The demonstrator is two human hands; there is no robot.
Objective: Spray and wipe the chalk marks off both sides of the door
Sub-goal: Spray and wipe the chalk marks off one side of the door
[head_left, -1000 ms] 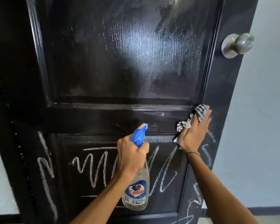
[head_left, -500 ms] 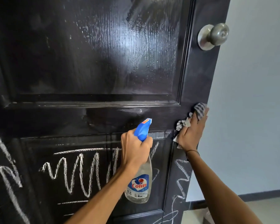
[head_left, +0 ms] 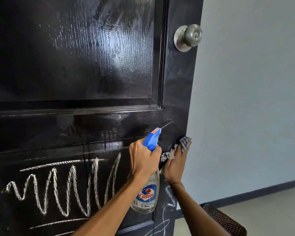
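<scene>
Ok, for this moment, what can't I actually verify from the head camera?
- Other side of the door: faces away from the head view, so its chalk cannot be checked.
- Chalk marks: lower strokes cut off by the bottom edge; some hidden behind the left hand and spray bottle.
- Cloth: mostly covered by the right hand.
- Bottle label: small print too small to read.

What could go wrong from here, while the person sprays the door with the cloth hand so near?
1. The jet from the Colin spray bottle in the left hand passes close above the right hand and its checked cloth, so it may wet the hand.
2. Runoff may smear the chalk marks below.
3. The open door may swing when pressed near its edge.
</scene>
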